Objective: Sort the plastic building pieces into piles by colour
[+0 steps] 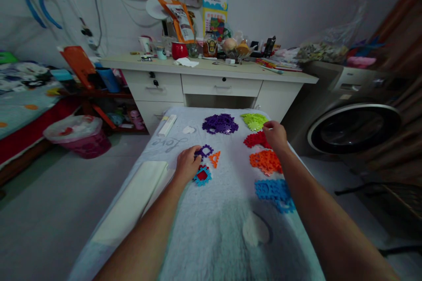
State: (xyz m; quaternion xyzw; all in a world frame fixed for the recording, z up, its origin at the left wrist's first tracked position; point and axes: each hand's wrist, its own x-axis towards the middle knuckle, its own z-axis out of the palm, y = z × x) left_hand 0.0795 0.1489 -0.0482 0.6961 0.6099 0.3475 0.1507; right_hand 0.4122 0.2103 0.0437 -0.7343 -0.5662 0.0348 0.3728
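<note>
My left hand [187,163] rests on the pale blue cloth [211,228], fingers curled round a purple ring-shaped tile [205,151]. An orange triangle tile [215,158] and a blue square tile with a red centre [202,175] lie right beside it. My right hand [275,135] is closed over the edge of a pile of red tiles [254,140]. Sorted piles lie around it: purple [220,124], lime green [253,120], orange [265,161] and blue [275,192].
A white desk [211,80] crowded with cups, jars and papers stands beyond the cloth. A washing machine [354,125] is at the right, a pink bin [79,135] and a bed [20,105] at the left. A folded white cloth [138,197] lies on the left edge.
</note>
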